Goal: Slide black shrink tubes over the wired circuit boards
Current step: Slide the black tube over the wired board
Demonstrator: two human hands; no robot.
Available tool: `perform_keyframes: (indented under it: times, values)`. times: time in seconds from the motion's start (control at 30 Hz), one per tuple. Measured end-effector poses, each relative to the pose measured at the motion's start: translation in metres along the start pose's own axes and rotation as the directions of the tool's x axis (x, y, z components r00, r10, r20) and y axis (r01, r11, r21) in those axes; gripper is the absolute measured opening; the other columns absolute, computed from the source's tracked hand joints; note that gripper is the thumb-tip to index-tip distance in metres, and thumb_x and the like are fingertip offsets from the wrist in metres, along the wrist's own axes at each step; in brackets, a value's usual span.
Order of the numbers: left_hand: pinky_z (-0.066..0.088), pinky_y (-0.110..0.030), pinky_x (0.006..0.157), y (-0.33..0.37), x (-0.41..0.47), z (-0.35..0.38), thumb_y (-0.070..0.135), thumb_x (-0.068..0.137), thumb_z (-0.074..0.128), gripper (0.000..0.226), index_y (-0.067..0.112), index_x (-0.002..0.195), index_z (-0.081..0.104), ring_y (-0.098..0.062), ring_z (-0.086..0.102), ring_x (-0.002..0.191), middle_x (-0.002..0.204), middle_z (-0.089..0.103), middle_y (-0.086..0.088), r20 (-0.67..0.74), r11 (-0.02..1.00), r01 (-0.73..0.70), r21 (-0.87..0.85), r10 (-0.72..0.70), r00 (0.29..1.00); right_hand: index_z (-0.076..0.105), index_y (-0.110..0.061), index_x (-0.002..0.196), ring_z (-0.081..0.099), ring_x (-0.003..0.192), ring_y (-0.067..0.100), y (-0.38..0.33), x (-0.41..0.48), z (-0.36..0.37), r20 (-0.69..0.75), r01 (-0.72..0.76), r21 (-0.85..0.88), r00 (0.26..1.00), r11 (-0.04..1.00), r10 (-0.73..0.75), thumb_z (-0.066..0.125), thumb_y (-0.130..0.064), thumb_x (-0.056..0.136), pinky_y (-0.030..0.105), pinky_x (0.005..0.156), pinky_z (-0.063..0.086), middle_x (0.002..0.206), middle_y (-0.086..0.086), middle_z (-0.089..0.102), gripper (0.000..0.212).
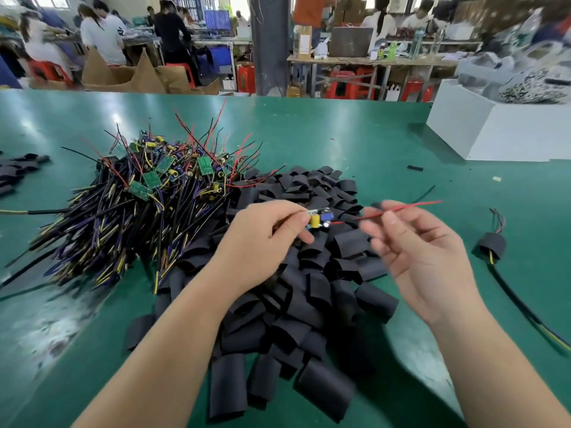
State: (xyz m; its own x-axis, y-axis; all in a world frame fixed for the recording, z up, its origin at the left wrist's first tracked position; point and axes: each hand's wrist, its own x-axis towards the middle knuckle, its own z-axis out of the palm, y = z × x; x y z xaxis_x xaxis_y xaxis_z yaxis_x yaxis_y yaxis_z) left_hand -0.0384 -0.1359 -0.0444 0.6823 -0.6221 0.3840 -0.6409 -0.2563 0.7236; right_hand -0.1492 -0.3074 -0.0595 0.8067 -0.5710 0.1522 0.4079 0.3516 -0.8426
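The left hand (265,239) reaches forward, back of the hand up, its thumb and fingers curled and pinching one end of a small circuit board (321,218) with a yellow part and a blue part on it. Just to its right, the right hand (423,257) is raised with the palm turned inward. Its thumb and forefinger nip the red wire (411,206) that runs out from the board, and its other fingers are loosely curled. No tube is on this board.

Directly under both hands and forearms lies a heap of black shrink tubes (309,304). Left of the left hand is a tangled pile of wired boards (148,193). Right of the right hand, well apart, a sleeved board (492,247) lies with its cable trailing.

All of this rests on a green table (340,131). Beyond the right hand, a white box (494,134) stands at the table's far edge. Farther off are other benches, red stools (346,84) and people at work, blurred.
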Motion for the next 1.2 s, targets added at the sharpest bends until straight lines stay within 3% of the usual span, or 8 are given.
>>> perform_keyframes:
  times: [0.13, 0.23, 0.33, 0.5, 0.67, 0.77, 0.87, 1.2]
  values:
    - [0.035, -0.022, 0.047, -0.011, 0.0, -0.015, 0.023, 0.099, 0.048, 0.024, 0.023, 0.091, 0.071, -0.011, 0.039, 0.047, 0.071, 0.067, 0.025, -0.059, 0.996, 0.06, -0.068, -0.064, 0.996, 0.067, -0.012, 0.084, 0.067, 0.063, 0.009, -0.011, 0.01, -0.026, -0.137, 0.046, -0.36, 0.985, 0.932, -0.102, 0.063, 0.007, 0.084, 0.02, 0.065, 0.053, 0.068, -0.003, 0.071, 0.02]
    - [0.032, -0.008, 0.047, -0.014, 0.0, -0.021, 0.02, 0.099, 0.049, 0.024, 0.022, 0.093, 0.073, 0.002, 0.041, 0.045, 0.061, 0.066, 0.021, -0.096, 0.989, 0.075, -0.128, -0.088, 0.992, 0.072, -0.025, 0.078, 0.063, 0.066, 0.005, -0.004, 0.011, -0.03, 0.04, 0.06, -0.872, 0.998, 0.486, -0.052, 0.071, -0.002, 0.081, 0.013, 0.067, 0.048, 0.071, -0.011, 0.072, 0.023]
    - [0.026, -0.001, 0.04, -0.013, 0.0, -0.024, 0.016, 0.1, 0.048, 0.024, 0.014, 0.098, 0.072, 0.007, 0.04, 0.036, 0.043, 0.051, 0.026, -0.105, 0.981, 0.082, -0.176, -0.102, 0.989, 0.07, -0.027, 0.076, 0.061, 0.073, -0.001, 0.007, 0.014, -0.011, 0.13, 0.128, -0.964, 0.991, 0.234, -0.007, 0.067, -0.02, 0.084, 0.003, 0.062, 0.04, 0.072, -0.017, 0.068, 0.011]
    - [0.025, -0.001, 0.04, -0.014, 0.0, -0.022, 0.017, 0.1, 0.048, 0.024, 0.009, 0.103, 0.07, 0.006, 0.038, 0.035, 0.039, 0.046, 0.026, -0.143, 0.966, 0.07, -0.248, -0.108, 0.984, 0.067, -0.003, 0.084, 0.061, 0.078, 0.029, 0.036, 0.038, 0.033, 0.003, 0.003, -0.996, 1.0, 0.087, -0.004, 0.069, -0.042, 0.08, 0.032, 0.067, 0.049, 0.072, 0.01, 0.064, 0.039]
    - [0.031, 0.002, 0.046, -0.015, -0.005, -0.02, 0.012, 0.097, 0.051, 0.021, 0.01, 0.108, 0.07, 0.014, 0.048, 0.044, 0.055, 0.063, 0.02, -0.202, 0.957, 0.021, -0.289, -0.083, 0.976, 0.057, -0.014, 0.119, 0.058, 0.089, 0.022, 0.056, 0.051, 0.049, -0.157, -0.208, -0.938, 0.968, 0.277, 0.197, 0.08, -0.02, 0.073, 0.027, 0.074, 0.046, 0.1, 0.004, 0.06, 0.052]
    - [0.033, 0.002, 0.049, -0.018, -0.01, -0.021, 0.014, 0.096, 0.053, 0.02, 0.018, 0.105, 0.071, 0.013, 0.05, 0.047, 0.078, 0.074, 0.007, -0.218, 0.954, 0.0, -0.299, -0.068, 0.974, 0.065, -0.019, 0.075, 0.048, 0.052, 0.014, 0.047, 0.047, 0.041, -0.12, -0.188, -0.767, 0.981, 0.613, 0.15, 0.075, -0.005, 0.071, 0.023, 0.047, 0.038, 0.062, -0.003, 0.056, 0.018]
    - [0.033, 0.003, 0.05, -0.02, -0.013, -0.021, 0.015, 0.096, 0.053, 0.021, 0.018, 0.105, 0.071, 0.012, 0.051, 0.048, 0.075, 0.073, 0.009, -0.189, 0.947, -0.01, -0.32, -0.054, 0.981, 0.031, -0.021, 0.047, 0.025, 0.049, 0.012, 0.028, 0.039, 0.021, -0.138, -0.171, -0.509, 0.984, 0.844, 0.117, 0.061, 0.007, 0.076, 0.025, 0.044, 0.012, 0.061, 0.011, 0.042, 0.05]
    - [0.033, 0.001, 0.05, -0.022, -0.016, -0.022, 0.028, 0.092, 0.055, 0.021, 0.021, 0.103, 0.071, 0.009, 0.048, 0.046, 0.067, 0.069, 0.011, -0.115, 0.903, -0.005, -0.43, -0.049, 0.992, 0.057, -0.022, 0.055, 0.057, 0.067, 0.015, -0.014, 0.015, -0.032, -0.104, -0.09, -0.011, 0.991, 0.996, 0.089, 0.065, -0.025, 0.071, 0.02, 0.057, 0.045, 0.081, -0.003, 0.069, 0.018]
